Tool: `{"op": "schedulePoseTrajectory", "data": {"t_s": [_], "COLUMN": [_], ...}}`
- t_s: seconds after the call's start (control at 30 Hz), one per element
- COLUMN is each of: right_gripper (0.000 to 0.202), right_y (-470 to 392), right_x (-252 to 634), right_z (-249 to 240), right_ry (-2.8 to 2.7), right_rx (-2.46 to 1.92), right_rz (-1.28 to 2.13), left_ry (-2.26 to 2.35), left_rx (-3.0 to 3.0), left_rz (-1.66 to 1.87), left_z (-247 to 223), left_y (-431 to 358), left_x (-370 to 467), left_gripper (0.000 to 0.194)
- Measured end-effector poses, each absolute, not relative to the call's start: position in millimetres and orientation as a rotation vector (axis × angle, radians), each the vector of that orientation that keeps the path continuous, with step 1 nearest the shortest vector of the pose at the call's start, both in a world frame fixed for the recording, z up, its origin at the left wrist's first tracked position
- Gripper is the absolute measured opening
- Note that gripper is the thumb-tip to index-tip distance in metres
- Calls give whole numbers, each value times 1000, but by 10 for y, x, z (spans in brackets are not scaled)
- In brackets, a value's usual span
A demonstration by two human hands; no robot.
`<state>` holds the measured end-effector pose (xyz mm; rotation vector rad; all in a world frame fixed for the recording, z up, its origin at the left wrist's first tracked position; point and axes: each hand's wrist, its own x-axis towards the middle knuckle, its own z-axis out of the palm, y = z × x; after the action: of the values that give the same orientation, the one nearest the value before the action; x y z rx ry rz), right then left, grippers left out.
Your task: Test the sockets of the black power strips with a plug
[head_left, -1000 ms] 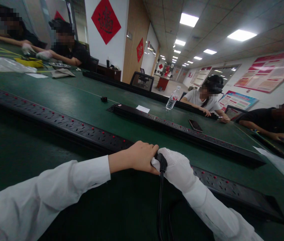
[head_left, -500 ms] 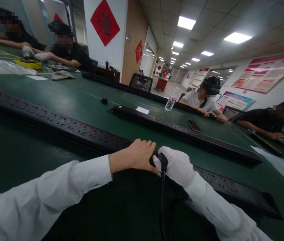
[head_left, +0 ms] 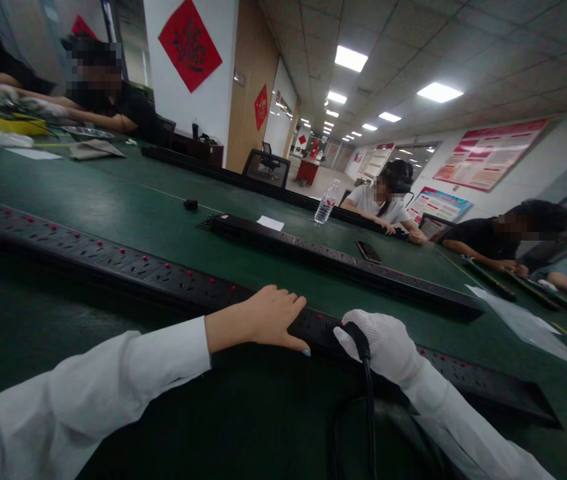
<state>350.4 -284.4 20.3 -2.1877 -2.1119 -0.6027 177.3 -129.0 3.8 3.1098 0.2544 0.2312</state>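
From my seat, I have the right hand [head_left: 388,343], in a white dotted glove, closed around a black moulded plug [head_left: 358,339], low over the top face of a long black socket strip with red buttons [head_left: 178,287]. The plug's black cord [head_left: 370,400] hangs down towards me. My bare left hand [head_left: 271,317] lies on the same strip, to the left of the plug and apart from it, palm down and only loosely bent: the fingers reach over the far side, and the thumb is spread along the near side. I read that as steadying the strip, not lifting it.

The strip runs aslant over the near part of the green table [head_left: 163,227], one end out of view past the left side and the other lying beyond my gloved hand, to the right. As for how far things have got, I judge the work on this strip to be partway: the plug is at the sockets and in hand, not let go. The glove hides its pins, so I can't tell whether they are seated, nor which sockets are done or left.

Farther in, a second black socket strip [head_left: 303,247] lies roughly alongside, with a black phone [head_left: 368,251] and a clear plastic bottle [head_left: 326,203] beyond it, nearer the table's far edge.
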Motion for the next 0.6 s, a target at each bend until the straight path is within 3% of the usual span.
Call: {"op": "schedulePoseTrajectory", "data": {"t_s": [0.17,0.3,0.4,0.6], "right_gripper": [34,41,38,32], "right_y": [-2838,-2724,-2620,-2502], "right_x": [3561,3500,3428,3388], "right_z": [214,307,358,333], "right_ry": [-1845,-1449,-1634,-1954], "right_rx": [-2018,-1823,-1915,-2108], "right_rz": [-531,-223,-25,-223], "left_ry": [183,179,187,193], "left_rx": [3100,3074,3063,3038], "left_rz": [305,300,296,242], "left_z": [-24,-11,7,24], "left_y": [-1301,-1293,-1291,-1288], "left_x": [1789,1783,1782,1786], "left_gripper": [70,68,65,67]}}
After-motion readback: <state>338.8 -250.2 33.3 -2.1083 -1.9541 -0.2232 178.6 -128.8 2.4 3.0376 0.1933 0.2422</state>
